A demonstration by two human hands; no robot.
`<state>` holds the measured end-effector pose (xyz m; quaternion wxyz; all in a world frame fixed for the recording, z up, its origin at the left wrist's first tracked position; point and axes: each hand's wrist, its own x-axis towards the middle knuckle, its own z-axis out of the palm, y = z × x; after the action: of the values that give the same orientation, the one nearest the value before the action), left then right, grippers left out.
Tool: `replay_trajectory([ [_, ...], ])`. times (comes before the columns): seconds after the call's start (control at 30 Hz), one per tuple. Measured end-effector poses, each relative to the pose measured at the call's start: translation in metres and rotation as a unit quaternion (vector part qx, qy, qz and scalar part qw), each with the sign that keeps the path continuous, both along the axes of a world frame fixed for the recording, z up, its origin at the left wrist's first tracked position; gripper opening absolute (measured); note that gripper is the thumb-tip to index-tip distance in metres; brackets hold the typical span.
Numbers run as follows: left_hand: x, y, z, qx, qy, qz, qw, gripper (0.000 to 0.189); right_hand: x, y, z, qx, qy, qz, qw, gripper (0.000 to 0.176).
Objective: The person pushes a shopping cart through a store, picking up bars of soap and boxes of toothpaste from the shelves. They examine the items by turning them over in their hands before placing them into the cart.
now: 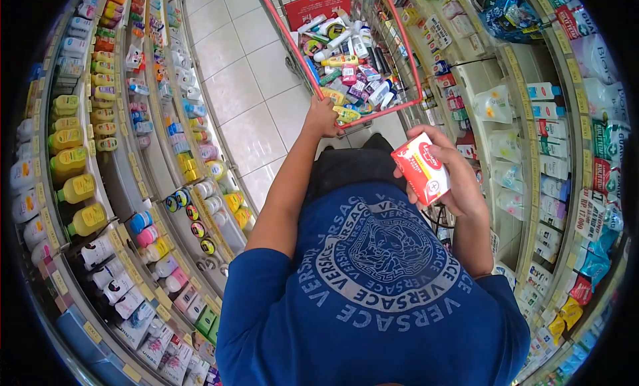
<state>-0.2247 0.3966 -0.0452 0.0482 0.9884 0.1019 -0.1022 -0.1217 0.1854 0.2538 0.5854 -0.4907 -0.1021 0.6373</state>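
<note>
In my right hand is a small red and white soap box, held in front of my chest with its printed face toward me. The thumb lies on its upper side and the fingers wrap behind it, partly hidden. My left hand is closed round the red rim of a shopping cart, at its near left corner. Inside the cart lies a jumbled heap of bottles, tubes and packets. A yellow bottle lies close to my left hand.
A shelf on the left carries yellow bottles, white bottles and many small packages. Along the right, shelves hold boxes, pouches and bags. Pale floor tiles run beside the cart, and a red panel closes its far end.
</note>
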Motion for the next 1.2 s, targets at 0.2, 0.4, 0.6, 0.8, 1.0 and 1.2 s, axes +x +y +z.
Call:
replay_trajectory([
  [0.2,-0.003,-0.008,0.003,-0.006,0.025,0.026,0.999,0.052,-0.008,0.013,0.006,0.048,0.006,-0.008,0.999,0.037],
  [0.4,-0.011,-0.012,-0.004,-0.040,0.035,0.082,0.995,0.051,-0.012,0.015,0.000,0.083,0.034,-0.052,0.995,0.045],
  [0.6,-0.009,-0.017,-0.006,-0.029,0.073,0.084,0.993,0.058,-0.007,0.008,-0.003,0.130,0.064,-0.068,0.987,0.049],
  [0.8,-0.014,-0.023,-0.012,-0.038,0.056,0.112,0.991,0.059,-0.013,0.005,-0.017,0.106,0.044,-0.166,0.980,0.048],
  [1.0,-0.021,-0.027,-0.014,-0.056,0.002,0.117,0.992,0.057,-0.013,-0.002,-0.017,0.113,0.132,-0.107,0.979,0.045],
  [1.2,-0.021,-0.028,-0.011,-0.039,0.026,0.103,0.994,0.060,-0.013,-0.010,-0.012,0.092,0.123,-0.090,0.984,0.043],
])
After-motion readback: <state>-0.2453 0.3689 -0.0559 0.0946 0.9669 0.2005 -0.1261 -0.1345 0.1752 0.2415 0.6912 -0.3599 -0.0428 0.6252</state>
